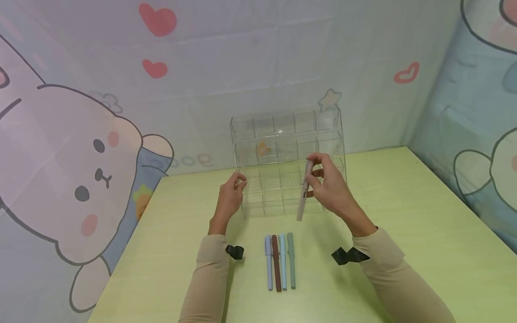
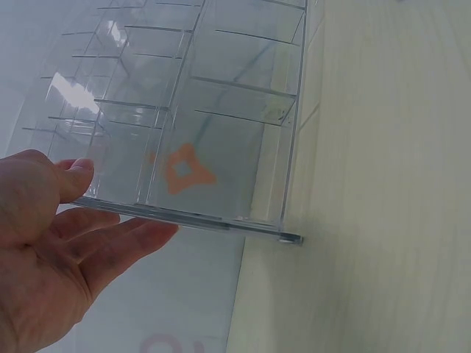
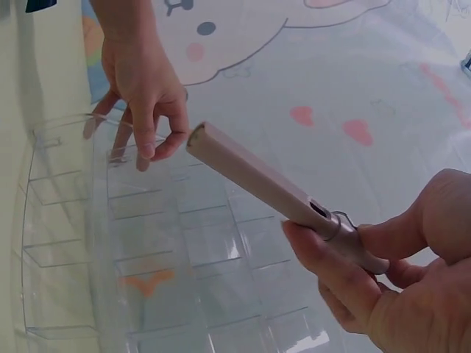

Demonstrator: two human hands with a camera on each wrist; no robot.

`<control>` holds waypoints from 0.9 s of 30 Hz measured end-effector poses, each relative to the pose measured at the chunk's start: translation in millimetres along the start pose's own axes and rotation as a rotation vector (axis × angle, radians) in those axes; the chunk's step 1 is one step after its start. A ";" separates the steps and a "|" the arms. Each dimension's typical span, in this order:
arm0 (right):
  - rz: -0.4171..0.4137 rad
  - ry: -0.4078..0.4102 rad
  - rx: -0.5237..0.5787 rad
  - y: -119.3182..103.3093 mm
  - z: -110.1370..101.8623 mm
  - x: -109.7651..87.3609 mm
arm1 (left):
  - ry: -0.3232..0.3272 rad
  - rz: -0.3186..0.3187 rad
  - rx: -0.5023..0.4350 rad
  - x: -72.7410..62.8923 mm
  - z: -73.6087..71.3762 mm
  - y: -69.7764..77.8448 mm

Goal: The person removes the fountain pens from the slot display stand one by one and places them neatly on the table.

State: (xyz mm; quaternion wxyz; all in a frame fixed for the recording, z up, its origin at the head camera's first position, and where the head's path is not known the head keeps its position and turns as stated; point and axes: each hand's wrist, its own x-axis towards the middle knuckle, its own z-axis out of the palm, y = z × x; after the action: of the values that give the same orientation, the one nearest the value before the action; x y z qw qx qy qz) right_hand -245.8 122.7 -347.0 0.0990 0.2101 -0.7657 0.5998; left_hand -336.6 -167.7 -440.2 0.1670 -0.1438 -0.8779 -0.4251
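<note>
A clear acrylic rack [image 1: 287,134] with tiered compartments stands upright on the table. At its left side my left hand [image 1: 231,195] pinches the side panel, thumb on one face and fingers on the other, as the left wrist view shows. In front of the rack's right part, my right hand [image 1: 328,188] holds a pale pinkish-grey pen [image 3: 257,176] near one end between thumb and fingers. The pen slants, its far end lower in the head view. Below the rack lie a lilac pen [image 1: 269,267], a dark red pen [image 1: 276,267], a light blue pen [image 1: 283,267] and a green pen [image 1: 292,264], side by side.
The yellow-green table [image 1: 404,269] reaches back to a cartoon-printed cloth backdrop [image 1: 250,58], close behind the rack. Another printed cloth [image 1: 480,112] borders the table's right side. Black wrist cameras [image 1: 235,252] sit at both sleeves.
</note>
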 end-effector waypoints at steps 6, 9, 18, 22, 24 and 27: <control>0.122 -0.157 -0.024 -2.9 -5.2 -1.2 | -0.004 0.005 -0.004 0.0 -0.3 0.2; 0.191 -0.229 -0.047 -2.0 -7.6 -1.4 | -0.002 0.003 -0.005 0.1 -0.4 0.5; 0.344 -0.353 -0.078 17.3 -2.7 1.0 | -0.011 -0.016 -0.009 -1.4 1.2 -2.6; 0.381 -0.376 -0.089 25.6 -2.2 5.3 | -0.005 -0.008 -0.007 -0.8 0.3 -1.4; 0.399 -0.394 -0.085 31.0 -1.8 7.4 | -0.006 -0.007 -0.005 -0.2 -0.2 -0.6; 0.431 -0.418 -0.073 39.9 -0.8 9.9 | -0.013 -0.005 -0.006 0.1 -1.4 0.4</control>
State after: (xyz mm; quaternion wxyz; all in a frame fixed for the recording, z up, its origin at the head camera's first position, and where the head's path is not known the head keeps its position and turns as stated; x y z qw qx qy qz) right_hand -272.3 129.1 -377.8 -0.1829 0.1581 -0.8175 0.5227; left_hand -336.3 -168.5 -439.2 0.1597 -0.1448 -0.8781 -0.4271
